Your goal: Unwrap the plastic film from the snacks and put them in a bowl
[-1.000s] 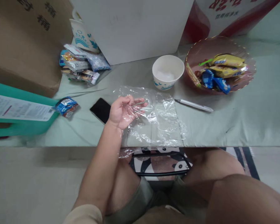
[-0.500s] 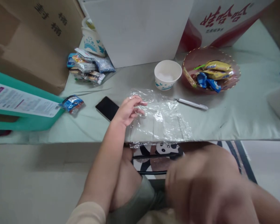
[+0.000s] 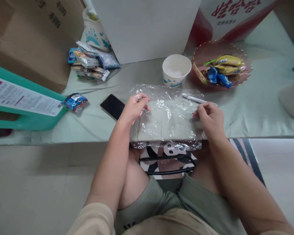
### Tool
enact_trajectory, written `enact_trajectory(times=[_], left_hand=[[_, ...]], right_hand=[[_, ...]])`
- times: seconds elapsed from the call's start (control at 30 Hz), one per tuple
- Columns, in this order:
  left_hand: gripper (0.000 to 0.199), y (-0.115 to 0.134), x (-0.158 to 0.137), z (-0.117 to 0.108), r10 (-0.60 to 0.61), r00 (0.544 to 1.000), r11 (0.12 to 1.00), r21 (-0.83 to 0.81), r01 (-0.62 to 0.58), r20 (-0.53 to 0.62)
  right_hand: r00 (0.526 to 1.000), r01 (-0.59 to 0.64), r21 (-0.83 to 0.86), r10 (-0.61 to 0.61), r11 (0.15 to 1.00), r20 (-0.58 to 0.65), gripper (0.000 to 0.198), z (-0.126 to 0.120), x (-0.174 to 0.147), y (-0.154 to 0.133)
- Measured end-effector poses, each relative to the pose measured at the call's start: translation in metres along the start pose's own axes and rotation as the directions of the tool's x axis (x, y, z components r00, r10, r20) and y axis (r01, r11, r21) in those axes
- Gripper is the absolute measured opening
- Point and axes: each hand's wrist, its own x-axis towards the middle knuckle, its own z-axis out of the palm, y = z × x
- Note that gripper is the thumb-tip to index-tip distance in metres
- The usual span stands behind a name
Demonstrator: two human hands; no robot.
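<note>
A crinkled clear plastic bag (image 3: 168,122) lies spread at the table's front edge, its near side hanging over. My left hand (image 3: 136,107) is closed on its left side, fingers curled and thumb pressed in. At the right side, my right hand (image 3: 210,119) pinches the plastic between thumb and fingers. A white pen (image 3: 198,99) lies just beyond my right hand, partly under the film. Beside my left wrist is a dark phone (image 3: 112,106), partly covered by my hand.
Behind the bag stand a paper cup (image 3: 176,70) and a pink bowl (image 3: 246,73) of wrapped snacks. A heap of snack packets (image 3: 90,63), a blue packet (image 3: 75,102), a green-handled carton (image 3: 26,102) and a cardboard box (image 3: 39,42) are at left. A white box (image 3: 149,29) stands at the back.
My right hand has come up from near my lap, where it was blurred, and taken hold of the bag's right side. The bag is spread wider, reaching over the pen.
</note>
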Motion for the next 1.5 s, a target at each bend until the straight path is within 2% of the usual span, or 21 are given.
enact_trajectory(times=[0.13,0.2,0.27,0.33,0.4,0.47,0.5,0.53,0.67,0.77,0.83,0.9,0.97,1.03,1.07,1.13,1.2,1.27,1.37,1.43,1.5], left_hand=[[0.007,0.0,0.003,-0.001,0.005,0.998,1.0,0.011,-0.005,-0.066],[0.005,-0.001,0.005,0.0,-0.006,0.995,1.0,-0.013,0.004,-0.104],[0.005,-0.002,0.007,0.003,-0.013,0.991,0.999,-0.046,0.007,-0.137],[0.007,-0.004,0.011,0.005,-0.014,0.986,0.998,-0.069,0.003,-0.169],[0.009,-0.005,0.015,0.006,-0.02,0.979,0.996,-0.086,0.003,-0.2],[0.01,-0.006,0.018,0.005,-0.035,0.973,0.994,-0.108,0.011,-0.23],[0.01,-0.006,0.019,0.004,-0.045,0.969,0.993,-0.118,0.016,-0.244],[0.01,-0.005,0.019,0.003,-0.055,0.965,0.992,-0.125,0.024,-0.255],[0.006,-0.004,0.02,-0.001,-0.094,0.959,0.991,-0.118,0.064,-0.266],[0.035,-0.015,0.022,-0.006,0.003,0.964,0.998,-0.057,-0.019,-0.266],[0.053,-0.025,0.021,-0.008,0.139,0.947,0.99,0.04,-0.133,-0.291],[0.065,-0.032,0.012,-0.008,0.301,0.87,0.95,0.205,-0.236,-0.39],[0.072,-0.031,-0.009,-0.003,0.527,0.726,0.837,0.417,-0.355,-0.442],[0.056,-0.024,-0.038,0.005,0.718,0.642,0.663,0.543,-0.516,-0.267],[0.043,-0.02,-0.054,0.01,0.76,0.645,0.577,0.548,-0.606,-0.086],[0.04,-0.014,-0.08,0.018,0.643,0.696,0.475,0.547,-0.689,0.318],[0.036,-0.011,-0.094,0.021,0.479,0.724,0.419,0.596,-0.685,0.496],[0.019,-0.011,-0.095,0.018,0.365,0.791,0.474,0.633,-0.612,0.491],[0.018,-0.013,-0.082,0.006,0.291,0.899,0.725,0.538,-0.43,0.327],[0.013,-0.013,-0.072,-0.003,0.266,0.935,0.864,0.372,-0.34,0.235],[0.009,-0.012,-0.065,-0.009,0.226,0.954,0.938,0.222,-0.268,0.197]], right_hand=[[0.989,-0.075,0.006,0.075,0.997,-0.126,0.02,-0.013,0.018,0.009],[0.963,0.039,-0.011,-0.041,0.999,-0.267,0.024,-0.021,0.023,0.014],[0.904,0.256,-0.084,-0.269,0.963,-0.333,0.024,-0.03,0.017,0.014],[0.832,0.516,-0.133,-0.532,0.846,-0.158,0.017,-0.036,0.0,0.009],[0.671,0.733,-0.066,-0.706,0.676,0.227,0.014,-0.04,-0.022,0.003],[0.474,0.845,-0.031,-0.721,0.534,0.505,0.023,-0.039,-0.042,-0.001],[0.434,0.87,-0.072,-0.687,0.488,0.583,0.028,-0.038,-0.049,-0.001],[0.43,0.881,-0.135,-0.649,0.453,0.628,0.032,-0.035,-0.054,0.001],[0.509,0.854,-0.3,-0.564,0.425,0.65,0.028,-0.028,-0.052,0.015],[0.492,0.854,-0.219,-0.594,0.472,0.637,0.005,-0.026,-0.044,0.017],[0.483,0.85,-0.16,-0.622,0.502,0.616,0.008,-0.025,-0.041,0.013],[0.49,0.842,-0.112,-0.659,0.528,0.571,0.009,-0.025,-0.041,0.006],[0.513,0.825,-0.068,-0.693,0.561,0.506,0.008,-0.026,-0.042,-0.001],[0.563,0.793,-0.041,-0.704,0.608,0.433,0.008,-0.028,-0.044,-0.008],[0.595,0.771,-0.037,-0.697,0.636,0.4,0.009,-0.03,-0.045,-0.01],[0.668,0.716,-0.047,-0.664,0.697,0.336,0.012,-0.033,-0.047,-0.014],[0.739,0.652,-0.069,-0.614,0.755,0.277,0.013,-0.036,-0.047,-0.015],[0.797,0.582,-0.05,-0.557,0.811,0.233,0.012,-0.039,-0.044,-0.011],[0.851,0.454,0.082,-0.459,0.887,0.255,0.032,-0.045,-0.034,-0.001],[0.861,0.387,0.105,-0.4,0.916,0.314,0.046,-0.049,-0.028,0.005],[0.859,0.376,0.067,-0.374,0.924,0.349,0.032,-0.051,-0.023,0.008]])
